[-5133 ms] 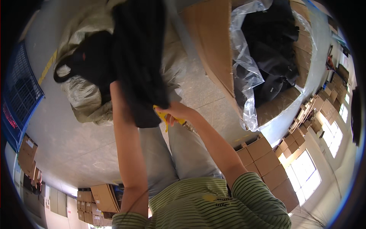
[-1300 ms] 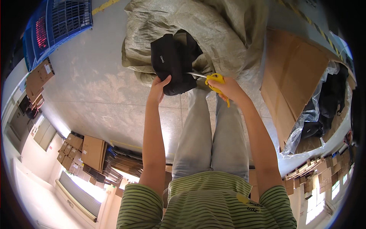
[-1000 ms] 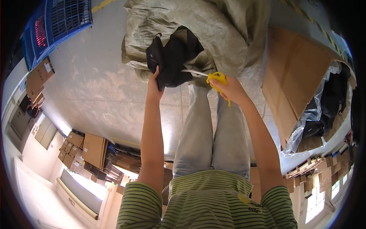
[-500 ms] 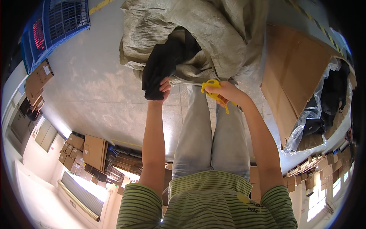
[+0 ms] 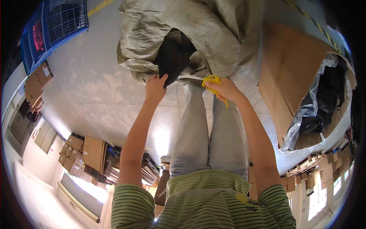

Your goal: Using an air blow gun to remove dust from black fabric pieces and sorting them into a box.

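Black cloth item point(image 5: 173, 57) lies partly inside the opening of a tan woven sack point(image 5: 143, 40), its near edge pinched by the left hand point(image 5: 155, 89), while the right hand point(image 5: 227, 90) grips yellow-handled scissors point(image 5: 210, 80) whose pale blade points leftward toward the item's lower edge.

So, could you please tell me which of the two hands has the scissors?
The right hand, which grips the yellow scissors; the left hand holds the black cloth instead.
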A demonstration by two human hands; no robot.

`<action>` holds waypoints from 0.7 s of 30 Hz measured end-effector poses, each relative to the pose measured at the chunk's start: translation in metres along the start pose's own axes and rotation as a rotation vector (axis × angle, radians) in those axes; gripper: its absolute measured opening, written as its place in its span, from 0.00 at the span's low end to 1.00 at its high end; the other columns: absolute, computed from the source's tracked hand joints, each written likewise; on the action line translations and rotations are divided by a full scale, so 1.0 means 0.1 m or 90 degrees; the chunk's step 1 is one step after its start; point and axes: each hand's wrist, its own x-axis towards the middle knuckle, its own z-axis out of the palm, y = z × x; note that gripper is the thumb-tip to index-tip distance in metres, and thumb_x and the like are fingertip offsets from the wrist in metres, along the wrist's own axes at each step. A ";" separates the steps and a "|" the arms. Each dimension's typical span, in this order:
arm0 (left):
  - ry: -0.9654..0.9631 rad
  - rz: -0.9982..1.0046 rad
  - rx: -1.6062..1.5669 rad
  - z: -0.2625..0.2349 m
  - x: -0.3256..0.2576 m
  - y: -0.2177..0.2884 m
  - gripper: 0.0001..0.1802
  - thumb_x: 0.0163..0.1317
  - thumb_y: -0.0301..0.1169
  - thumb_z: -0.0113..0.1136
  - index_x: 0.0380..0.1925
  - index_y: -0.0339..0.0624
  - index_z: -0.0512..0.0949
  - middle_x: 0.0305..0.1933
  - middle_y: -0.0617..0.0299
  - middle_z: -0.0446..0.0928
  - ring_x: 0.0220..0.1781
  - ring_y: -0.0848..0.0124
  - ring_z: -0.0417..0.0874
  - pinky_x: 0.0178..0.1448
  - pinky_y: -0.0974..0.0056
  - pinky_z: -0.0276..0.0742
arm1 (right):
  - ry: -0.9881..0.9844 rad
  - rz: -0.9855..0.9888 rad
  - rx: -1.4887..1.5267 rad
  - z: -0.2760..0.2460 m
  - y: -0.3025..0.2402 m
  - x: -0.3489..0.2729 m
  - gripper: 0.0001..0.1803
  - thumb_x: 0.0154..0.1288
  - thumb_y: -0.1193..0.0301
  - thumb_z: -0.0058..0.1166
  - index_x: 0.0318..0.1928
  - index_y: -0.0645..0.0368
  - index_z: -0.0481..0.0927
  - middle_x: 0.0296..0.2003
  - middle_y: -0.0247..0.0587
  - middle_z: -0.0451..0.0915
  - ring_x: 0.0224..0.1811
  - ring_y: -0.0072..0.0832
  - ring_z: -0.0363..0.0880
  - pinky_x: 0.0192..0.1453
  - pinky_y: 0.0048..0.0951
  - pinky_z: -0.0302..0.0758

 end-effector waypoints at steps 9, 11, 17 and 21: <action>0.179 0.043 -0.036 -1.02 0.51 1.03 0.15 0.38 0.19 0.56 0.28 0.44 0.64 0.25 0.56 0.69 0.33 0.53 0.72 0.35 0.54 0.66 | -0.049 0.042 0.223 -0.30 0.77 -0.04 0.30 0.50 0.40 0.55 0.25 0.58 0.79 0.21 0.40 0.78 0.21 0.26 0.77 0.25 0.25 0.72; 0.215 0.044 -0.134 -1.37 0.55 1.75 0.17 0.37 0.18 0.55 0.28 0.46 0.65 0.26 0.59 0.66 0.32 0.56 0.70 0.35 0.57 0.66 | -0.105 0.030 0.401 -0.43 0.77 -0.25 0.27 0.57 0.45 0.52 0.33 0.60 0.78 0.19 0.34 0.75 0.18 0.17 0.72 0.22 0.17 0.68; 0.357 0.261 -0.265 -1.75 1.01 3.51 0.18 0.39 0.21 0.57 0.32 0.49 0.66 0.29 0.58 0.71 0.35 0.52 0.73 0.38 0.55 0.68 | -0.062 -0.117 0.609 -1.11 1.08 -0.92 0.30 0.63 0.47 0.45 0.46 0.64 0.76 0.19 0.33 0.73 0.18 0.16 0.69 0.25 0.16 0.67; 0.444 0.445 -0.479 -1.93 1.07 4.38 0.17 0.40 0.26 0.61 0.33 0.39 0.70 0.29 0.56 0.73 0.33 0.57 0.74 0.43 0.65 0.69 | -0.051 -0.104 0.522 -1.29 1.31 -1.24 0.31 0.62 0.46 0.46 0.47 0.65 0.75 0.19 0.34 0.74 0.18 0.16 0.69 0.25 0.17 0.65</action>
